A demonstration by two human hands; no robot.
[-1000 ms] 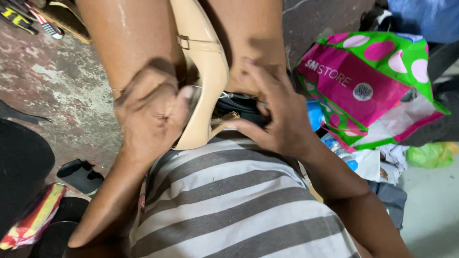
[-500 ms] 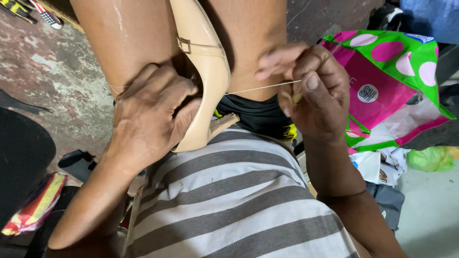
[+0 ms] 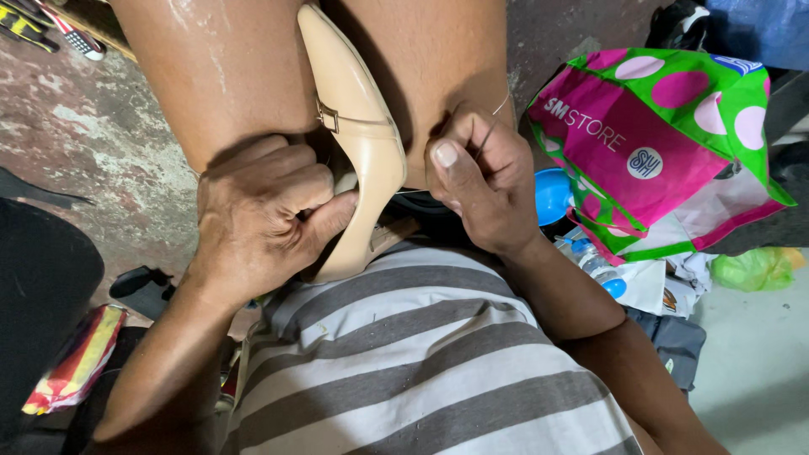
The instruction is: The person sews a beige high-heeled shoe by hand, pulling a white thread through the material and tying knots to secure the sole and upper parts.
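the right hand has its thumb and forefinger pinched together on a thin needle, the thumbnail facing up and the other fingers curled in beneath; a pale thread loops away from the pinch toward one o'clock, and another short run of it shows at the hand's nine o'clock, reaching to the shoe. the wrist bends back and the forearm runs off toward five o'clock.

the left hand is clamped shut on the beige high-heeled shoe, fingers folded into a fist against its side and the thumb pressed flat along the upper, pointing to three o'clock. its forearm drops away toward seven o'clock.

the shoe stands toe-up between the person's bare knees, in the middle of the view, its toe at twelve o'clock, a small metal buckle on its strap, and its lower end resting against the grey-and-white striped shirt. the two hands sit just beside each other, one on each side of it.

further out, at two o'clock, lies a bright pink and green polka-dot bag, with a blue bowl at its lower left edge and a green plastic bag near four o'clock. the stained concrete floor fills nine to eleven o'clock.
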